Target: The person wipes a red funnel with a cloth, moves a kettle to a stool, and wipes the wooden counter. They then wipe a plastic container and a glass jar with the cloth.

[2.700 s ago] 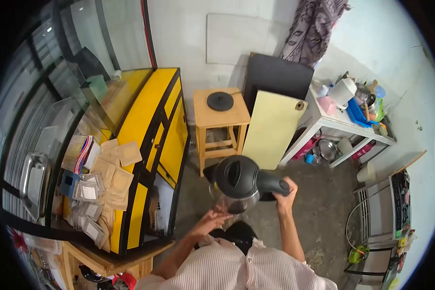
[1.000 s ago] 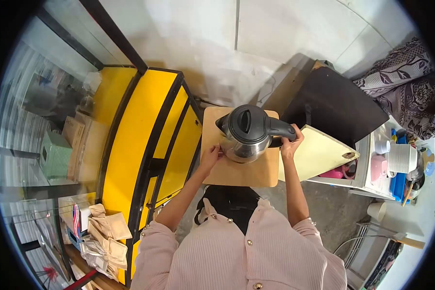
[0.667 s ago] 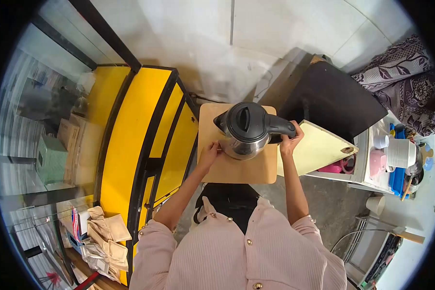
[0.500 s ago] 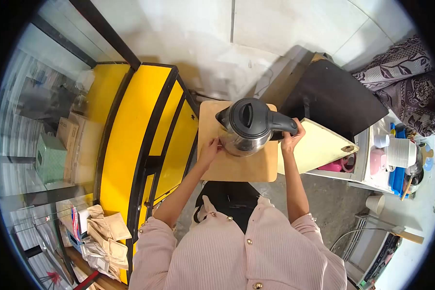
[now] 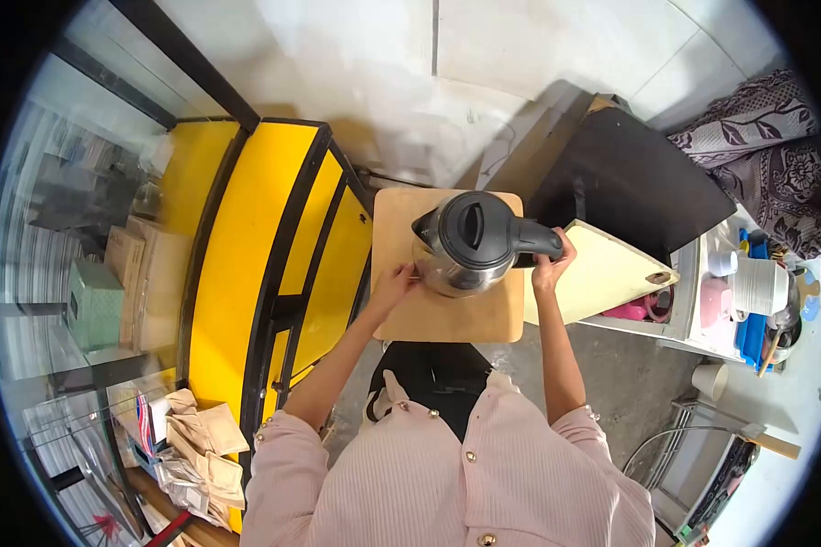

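An electric kettle (image 5: 472, 228) with a black lid and a shiny metal body is over a light wooden board (image 5: 429, 319). Its spout points left and its black handle (image 5: 538, 240) points right. My right hand (image 5: 554, 263) is closed around the handle. Against the lower left side of the metal body is my left hand (image 5: 396, 286), with its fingertips drawn together. Whatever those fingers may pinch is too small to make out. Whether the kettle's base rests on the board or hangs just above it cannot be told.
Left of the board stands a yellow cabinet (image 5: 255, 219) with black edges. To the right are a pale yellow panel (image 5: 579, 278) and a dark box-like piece (image 5: 634, 178). Stacked white bowls (image 5: 759, 287) stand farther right. Paper packets (image 5: 201, 438) lie at lower left.
The kettle has shifted slightly right and toward me, my right hand moving with its handle. My left hand stays at the kettle's side.
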`<action>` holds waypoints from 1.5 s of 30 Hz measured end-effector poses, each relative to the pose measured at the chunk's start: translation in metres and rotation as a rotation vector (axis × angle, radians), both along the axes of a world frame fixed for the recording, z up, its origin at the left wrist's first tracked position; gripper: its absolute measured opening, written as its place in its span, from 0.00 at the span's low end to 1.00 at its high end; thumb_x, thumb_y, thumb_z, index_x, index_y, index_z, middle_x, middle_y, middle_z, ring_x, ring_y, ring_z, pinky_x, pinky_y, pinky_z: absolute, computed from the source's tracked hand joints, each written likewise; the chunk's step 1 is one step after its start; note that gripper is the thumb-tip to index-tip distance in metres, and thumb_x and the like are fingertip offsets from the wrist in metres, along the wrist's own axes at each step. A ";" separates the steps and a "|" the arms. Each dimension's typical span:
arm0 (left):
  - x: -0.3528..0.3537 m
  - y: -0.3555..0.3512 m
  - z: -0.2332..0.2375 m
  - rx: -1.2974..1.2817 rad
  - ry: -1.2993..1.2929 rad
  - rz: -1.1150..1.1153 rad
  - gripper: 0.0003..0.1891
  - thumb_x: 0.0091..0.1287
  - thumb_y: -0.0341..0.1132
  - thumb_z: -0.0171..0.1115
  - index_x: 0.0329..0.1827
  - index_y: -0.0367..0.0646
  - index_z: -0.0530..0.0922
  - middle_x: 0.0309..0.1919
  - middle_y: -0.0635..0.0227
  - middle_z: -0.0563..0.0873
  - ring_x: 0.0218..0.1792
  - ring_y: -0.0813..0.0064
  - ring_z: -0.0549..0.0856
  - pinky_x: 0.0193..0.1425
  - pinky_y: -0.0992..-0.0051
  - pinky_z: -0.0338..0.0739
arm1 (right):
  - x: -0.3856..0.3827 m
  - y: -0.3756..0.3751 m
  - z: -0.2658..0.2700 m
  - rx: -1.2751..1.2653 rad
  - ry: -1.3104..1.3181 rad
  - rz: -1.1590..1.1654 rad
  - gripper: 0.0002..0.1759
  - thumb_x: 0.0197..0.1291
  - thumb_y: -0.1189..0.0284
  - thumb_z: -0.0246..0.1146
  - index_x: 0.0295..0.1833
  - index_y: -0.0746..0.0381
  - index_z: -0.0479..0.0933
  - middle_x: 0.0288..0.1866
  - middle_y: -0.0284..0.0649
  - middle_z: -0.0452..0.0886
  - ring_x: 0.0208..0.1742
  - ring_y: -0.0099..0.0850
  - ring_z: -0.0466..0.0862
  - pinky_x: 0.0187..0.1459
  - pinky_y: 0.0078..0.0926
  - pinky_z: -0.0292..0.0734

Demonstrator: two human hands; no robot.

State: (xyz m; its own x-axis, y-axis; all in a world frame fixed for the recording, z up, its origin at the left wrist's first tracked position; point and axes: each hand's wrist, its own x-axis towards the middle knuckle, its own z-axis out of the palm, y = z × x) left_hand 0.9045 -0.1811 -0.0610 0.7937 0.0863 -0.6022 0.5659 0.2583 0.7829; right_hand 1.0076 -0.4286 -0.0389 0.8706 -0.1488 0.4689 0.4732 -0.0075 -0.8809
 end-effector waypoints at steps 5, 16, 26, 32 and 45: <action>-0.034 0.025 0.003 0.319 -0.130 0.109 0.20 0.64 0.35 0.53 0.56 0.33 0.65 0.51 0.59 0.72 0.48 0.71 0.76 0.50 0.74 0.71 | 0.000 -0.005 0.005 -0.051 0.098 0.122 0.15 0.45 0.66 0.66 0.26 0.65 0.71 0.21 0.29 0.71 0.25 0.17 0.68 0.28 0.16 0.63; -0.133 -0.006 -0.047 -0.005 0.014 0.340 0.17 0.66 0.42 0.53 0.46 0.38 0.64 0.42 0.59 0.75 0.46 0.67 0.78 0.53 0.68 0.75 | -0.072 -0.053 -0.055 -0.639 0.563 -0.004 0.38 0.54 0.58 0.61 0.62 0.70 0.55 0.58 0.54 0.60 0.62 0.43 0.60 0.62 0.37 0.56; -0.128 0.009 -0.073 -0.018 -0.024 0.411 0.17 0.65 0.42 0.54 0.44 0.37 0.65 0.38 0.61 0.77 0.38 0.68 0.82 0.43 0.72 0.79 | -0.127 -0.042 -0.100 -0.652 0.789 -0.145 0.27 0.58 0.53 0.56 0.45 0.69 0.75 0.35 0.47 0.79 0.35 0.34 0.80 0.38 0.28 0.73; -0.119 0.035 -0.076 0.061 0.052 0.322 0.14 0.66 0.43 0.51 0.47 0.44 0.67 0.41 0.66 0.77 0.41 0.73 0.80 0.44 0.74 0.77 | -0.134 -0.024 -0.092 -0.623 0.820 -0.115 0.27 0.58 0.53 0.54 0.43 0.71 0.74 0.37 0.54 0.78 0.39 0.43 0.80 0.41 0.33 0.74; -0.100 0.086 -0.080 0.092 -0.003 0.284 0.18 0.64 0.46 0.55 0.46 0.40 0.69 0.38 0.65 0.79 0.37 0.78 0.81 0.40 0.79 0.80 | -0.162 0.020 -0.086 -0.609 0.838 -0.147 0.31 0.58 0.49 0.54 0.43 0.71 0.75 0.34 0.51 0.80 0.37 0.40 0.80 0.39 0.31 0.74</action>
State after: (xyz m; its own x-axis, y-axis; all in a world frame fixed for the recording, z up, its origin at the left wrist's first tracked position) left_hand 0.8042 -0.0948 -0.1411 0.7319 0.3590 -0.5792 0.4790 0.3336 0.8120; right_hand 0.8454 -0.4087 -0.1249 0.9438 -0.2211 -0.2456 -0.3293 -0.5680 -0.7543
